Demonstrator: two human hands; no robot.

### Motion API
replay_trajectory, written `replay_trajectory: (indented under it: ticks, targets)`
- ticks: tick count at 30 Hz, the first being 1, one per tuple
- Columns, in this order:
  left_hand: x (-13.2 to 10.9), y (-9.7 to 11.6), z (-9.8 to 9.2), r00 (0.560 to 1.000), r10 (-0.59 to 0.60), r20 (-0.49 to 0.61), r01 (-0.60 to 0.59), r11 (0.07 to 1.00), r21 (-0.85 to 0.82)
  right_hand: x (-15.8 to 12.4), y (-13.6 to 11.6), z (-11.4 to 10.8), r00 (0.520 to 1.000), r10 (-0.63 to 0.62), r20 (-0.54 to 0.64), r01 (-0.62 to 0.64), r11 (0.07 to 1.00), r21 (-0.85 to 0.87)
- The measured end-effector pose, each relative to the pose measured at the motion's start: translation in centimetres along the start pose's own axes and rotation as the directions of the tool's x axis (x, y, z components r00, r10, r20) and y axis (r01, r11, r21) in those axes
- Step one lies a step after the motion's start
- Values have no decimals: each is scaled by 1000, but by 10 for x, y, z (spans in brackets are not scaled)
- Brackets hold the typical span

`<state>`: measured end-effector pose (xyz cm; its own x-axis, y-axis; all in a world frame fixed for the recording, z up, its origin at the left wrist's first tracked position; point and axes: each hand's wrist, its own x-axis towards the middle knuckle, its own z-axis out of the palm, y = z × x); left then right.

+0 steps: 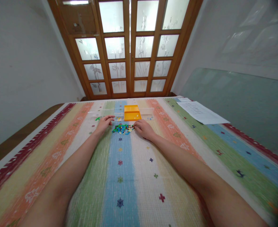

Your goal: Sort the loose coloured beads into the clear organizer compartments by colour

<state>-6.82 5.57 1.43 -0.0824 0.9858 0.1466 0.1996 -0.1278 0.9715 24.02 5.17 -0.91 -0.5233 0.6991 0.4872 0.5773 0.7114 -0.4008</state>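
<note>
A loose pile of small plastic pieces (pixel 122 129), green, blue, yellow, white and dark, lies on the striped tablecloth between my hands. My left hand (pixel 104 123) hovers at the pile's left side, fingers stretched out and apart, with nothing visible in them. At the pile's right edge, my right hand (pixel 143 129) has its fingers closed together at the pieces; whatever they pinch is too small to make out. Just behind stands an open yellow box (pixel 132 109) with a few tiny light pieces inside. A clear plastic tray (pixel 93 112) behind my left hand holds some green and yellow pieces.
Right of the yellow box, another clear plastic tray (pixel 150 111) holds a few pale pieces. Printed paper sheets (pixel 200 113) lie at the table's right side. The striped tablecloth (pixel 120 189) covers the table, and wood-framed glass doors (pixel 130 63) stand beyond its far edge.
</note>
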Motion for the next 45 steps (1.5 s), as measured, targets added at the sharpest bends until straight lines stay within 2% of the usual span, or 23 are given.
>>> replay_trajectory:
  ticks: [3,6,8,13,19,22,25,31,38,42,45]
  targets:
    - [1,-6,-7,995,95,32,-100,968,232,0,1,1,1000,-7,-5,7,1000,1]
    - [-2,-12,-10,971,200,131,-238,850,470,0,0,0,1000,-4,-2,4,1000,5]
    - [-5,-14,-9,952,239,193,-307,768,561,0,0,0,1000,-6,0,6,1000,8]
    - [-8,-13,-3,923,257,286,-384,643,663,0,-1,-1,1000,-9,0,9,1000,1]
    - [-7,-15,-3,917,285,279,-399,623,673,0,-1,0,1000,-6,7,6,1000,1]
    - [-7,-15,-3,930,294,219,-363,657,661,0,0,1,1000,-8,5,8,1000,4]
    - [-5,-14,-7,946,312,91,-298,719,628,0,0,0,1000,-5,4,5,1000,1]
    - [11,-28,-32,947,260,-186,-145,867,477,0,-1,0,1000,8,-4,-8,1000,-12]
    - [31,-54,-64,876,188,-444,-38,945,325,1,0,-1,994,99,-42,-102,993,-62]
    - [34,-61,-72,846,159,-509,-17,962,272,0,2,1,996,81,-28,-83,995,-59]
    - [34,-61,-74,843,117,-524,17,970,244,-1,3,2,998,56,-2,-56,997,-48]
